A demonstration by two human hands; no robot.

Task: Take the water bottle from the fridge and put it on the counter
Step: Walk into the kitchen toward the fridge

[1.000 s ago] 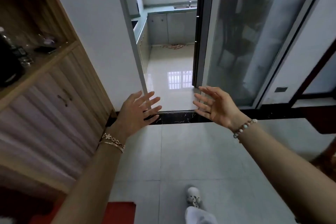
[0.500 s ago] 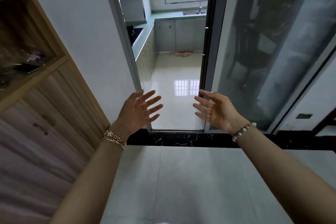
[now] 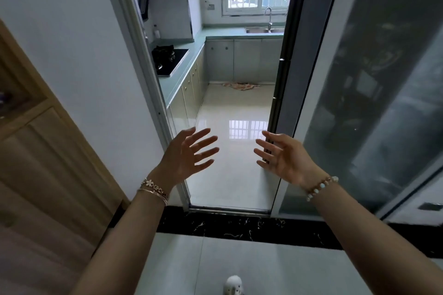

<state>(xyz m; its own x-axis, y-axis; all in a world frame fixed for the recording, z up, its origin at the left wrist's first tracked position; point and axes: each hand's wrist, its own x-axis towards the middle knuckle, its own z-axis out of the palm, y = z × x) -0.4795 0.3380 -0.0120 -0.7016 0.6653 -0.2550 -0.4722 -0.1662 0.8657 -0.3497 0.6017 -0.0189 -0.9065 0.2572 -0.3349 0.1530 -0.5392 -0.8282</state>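
My left hand point(image 3: 187, 155) and my right hand point(image 3: 285, 158) are raised in front of me, palms facing each other, fingers spread, holding nothing. Both hover before a kitchen doorway. Beyond it a pale green counter point(image 3: 172, 79) runs along the left wall and across the back under a window. No fridge and no water bottle are in view.
A black gas hob point(image 3: 169, 58) sits on the left counter, a sink point(image 3: 263, 30) with a tap at the back. A frosted sliding glass door point(image 3: 371, 93) stands at the right, a wooden cabinet point(image 3: 43, 151) at the left. A cloth point(image 3: 241, 85) lies on the glossy kitchen floor. A black threshold strip point(image 3: 239, 227) crosses the doorway.
The view has moved forward toward the doorway and tilted up; the kitchen looms larger and the hob has come into sight. Both hands stay open and apart.
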